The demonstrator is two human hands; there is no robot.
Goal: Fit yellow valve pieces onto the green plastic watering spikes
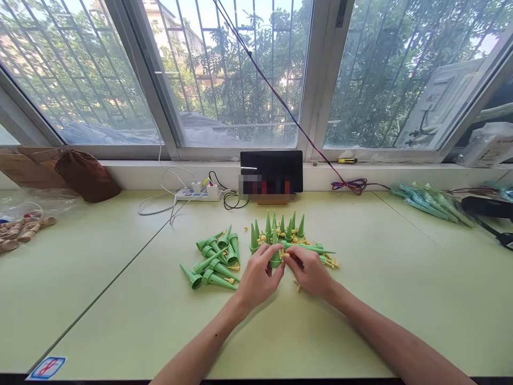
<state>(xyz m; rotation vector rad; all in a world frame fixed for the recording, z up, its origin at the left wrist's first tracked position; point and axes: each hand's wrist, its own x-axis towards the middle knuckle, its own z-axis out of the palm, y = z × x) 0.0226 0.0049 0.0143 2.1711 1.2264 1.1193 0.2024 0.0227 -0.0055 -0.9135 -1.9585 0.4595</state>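
Observation:
My left hand (260, 272) is closed around a green plastic watering spike (275, 261), which stands with its tip up. From the right, my right hand (310, 270) pinches a small yellow plastic valve (284, 255) against the spike's side; whether it is seated there I cannot tell. Behind my hands, several green spikes (289, 230) stand upright with yellow pieces among them. Left of my left hand lies a loose heap of green spikes (216, 256), with a few yellow valves between them. More yellow valves (332, 262) lie just beyond my right hand.
A dark tablet (271, 174) stands at the back by the window. Left of it are a white power strip (198, 192) and cables. A brown drawstring bag (87, 175) and wooden pieces (24, 232) lie far left. Wrapped green items (435, 202) and a black object (487, 208) lie right.

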